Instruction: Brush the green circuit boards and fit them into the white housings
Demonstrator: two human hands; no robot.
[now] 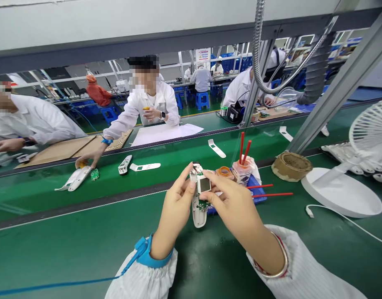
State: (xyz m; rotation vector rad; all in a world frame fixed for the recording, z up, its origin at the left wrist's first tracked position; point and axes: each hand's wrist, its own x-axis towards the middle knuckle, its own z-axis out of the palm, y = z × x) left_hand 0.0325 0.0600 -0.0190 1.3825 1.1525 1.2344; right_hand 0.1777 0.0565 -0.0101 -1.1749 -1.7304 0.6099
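At far left, a co-worker in a white coat sits behind brown cardboard. Next, another co-worker, facing the camera, stretches one arm down to a pale shell on a green strip; a little green board lies beside it. Further right on the strip are a second shell and a flat white cover.

In the centre, above the green desk, the wearer's left hand rises from the lower edge, wrist in a blue band with a cord trailing left. Its bent thumb and forefinger grip the upper end of a long white casing, which hangs nearly upright, rounded end down. Against the casing's face is a circuit board with a small square screen. The right hand comes in from the lower right, its forearm slanting up leftward, a bracelet at the wrist; thumb and forefinger pinch the screen's right side.

Behind the right hand stands a tub holding red sticks. Then come a brown tape roll and, at far right, a white fan.
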